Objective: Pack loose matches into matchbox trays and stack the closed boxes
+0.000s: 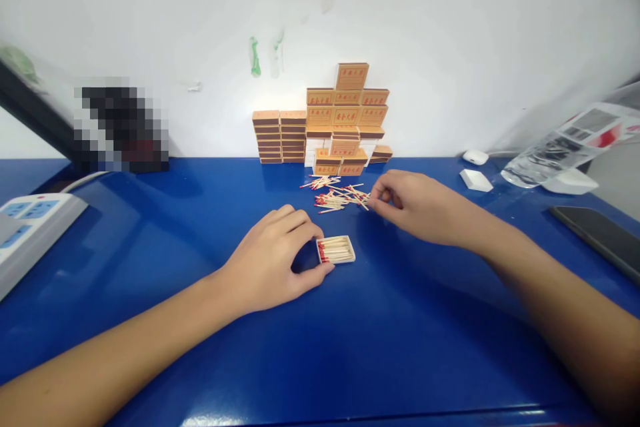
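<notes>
On the blue table lies a small white matchbox tray with several red-tipped matches in it, heads to the left. My left hand grips the tray's left end between thumb and fingers. Beyond it, loose matches are scattered in a pile. My right hand is at the pile's right edge, thumb and forefinger pinched at the end of a match. Whether that match is firmly held is hard to see.
Stacked orange matchboxes stand against the white wall, with more in two columns to their left. A power strip is at left. At right are a clear plastic bottle, a white case and a dark phone.
</notes>
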`<state>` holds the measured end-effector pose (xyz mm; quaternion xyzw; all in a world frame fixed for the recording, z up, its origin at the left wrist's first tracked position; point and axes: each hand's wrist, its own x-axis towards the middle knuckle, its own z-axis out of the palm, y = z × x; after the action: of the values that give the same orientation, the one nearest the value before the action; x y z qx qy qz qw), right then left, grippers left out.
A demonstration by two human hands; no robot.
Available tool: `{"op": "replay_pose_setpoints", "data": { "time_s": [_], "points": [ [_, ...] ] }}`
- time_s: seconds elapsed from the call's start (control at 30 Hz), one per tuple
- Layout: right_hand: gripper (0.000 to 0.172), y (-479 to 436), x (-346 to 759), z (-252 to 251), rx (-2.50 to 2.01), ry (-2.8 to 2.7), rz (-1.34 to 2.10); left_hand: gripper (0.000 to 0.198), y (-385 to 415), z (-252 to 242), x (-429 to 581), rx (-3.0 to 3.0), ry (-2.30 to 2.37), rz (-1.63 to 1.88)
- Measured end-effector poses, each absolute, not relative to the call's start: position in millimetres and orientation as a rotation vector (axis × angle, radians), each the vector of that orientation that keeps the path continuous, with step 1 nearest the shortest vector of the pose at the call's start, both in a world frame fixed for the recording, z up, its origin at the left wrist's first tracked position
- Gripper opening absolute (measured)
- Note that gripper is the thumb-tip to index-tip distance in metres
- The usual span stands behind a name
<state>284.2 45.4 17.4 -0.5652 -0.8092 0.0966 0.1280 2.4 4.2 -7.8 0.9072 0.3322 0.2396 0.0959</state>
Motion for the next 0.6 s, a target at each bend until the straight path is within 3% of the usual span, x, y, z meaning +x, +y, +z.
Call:
{"op": "replay_pose_setpoints", "data": {
  "time_s": [0.17,0.6],
  "points": [
    [0.02,46.7,266.5,2.9,-1.757,-2.09,0.174,0.024,4.7,-9.3,2.2,2.676,0.992,0.718],
    [0.02,45.5,277.4,10.2,-1.736,-2.272,0.216,0.023,4.6,-9.1,1.9,2.672,0.999,0.707]
  ]
}}
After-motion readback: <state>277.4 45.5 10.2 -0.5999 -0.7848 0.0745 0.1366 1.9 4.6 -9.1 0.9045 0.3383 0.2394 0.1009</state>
